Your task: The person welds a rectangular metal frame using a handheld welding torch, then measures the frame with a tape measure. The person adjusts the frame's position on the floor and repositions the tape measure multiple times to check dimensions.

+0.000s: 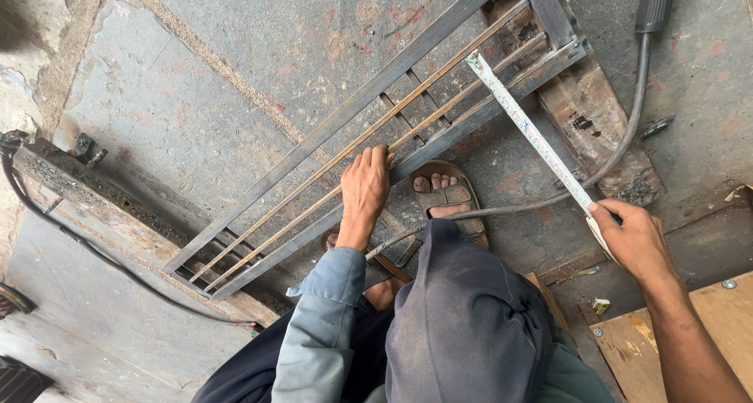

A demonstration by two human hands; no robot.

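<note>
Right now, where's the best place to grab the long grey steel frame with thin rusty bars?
Take the long grey steel frame by its near flat rail, beside the left hand, coming from above on the sandalled-foot side. That edge is bare and straight; the far corner carries the tape measure.

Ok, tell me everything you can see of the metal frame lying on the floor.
The metal frame is a long, narrow rectangle of grey steel bars, with thin rusty rods running lengthwise inside and short crosspieces between them. It lies flat and diagonal across the stained concrete floor, its far end resting on a rusty plate. The left hand presses on its near rail and a rod. A measuring tape, held by the right hand, reaches to the frame's far end. A sandalled foot sits just beside the near rail.
</note>
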